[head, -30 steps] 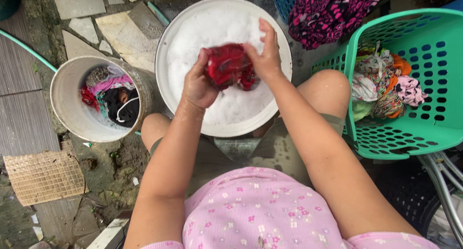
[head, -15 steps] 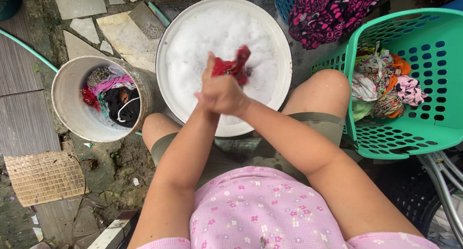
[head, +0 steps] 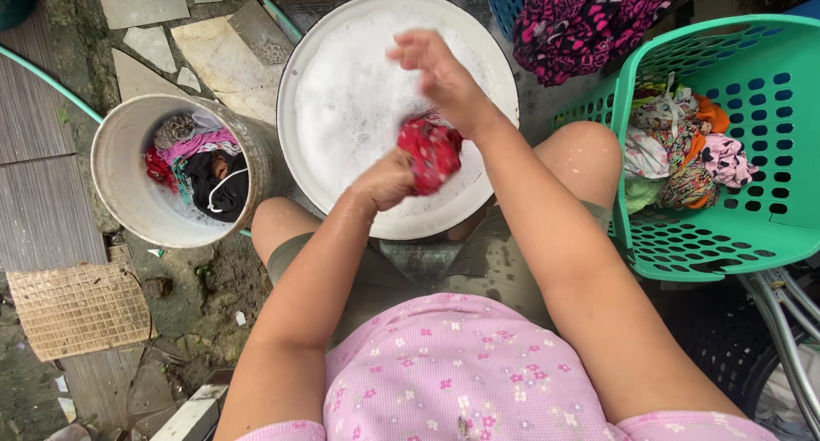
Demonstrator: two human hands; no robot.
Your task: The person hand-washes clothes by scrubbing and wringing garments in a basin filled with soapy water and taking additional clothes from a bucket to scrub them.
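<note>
The red cloth [head: 430, 153] is bunched over the near side of the white basin [head: 295, 65], above the suds. The left hand [head: 386, 179] is clamped on it from below; the right hand [head: 442, 78] presses its wrist on top, fingers spread and blurred. Left of the basin stands a metal bucket [head: 120, 193] of clothes, right a green basket [head: 769, 227] of laundry.

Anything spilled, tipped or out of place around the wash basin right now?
Nothing stands out. The white basin sits level with the suds inside its rim. The left hand grips the red cloth over it, with the right hand above. The metal bucket and green basket keep their clothes inside.
</note>
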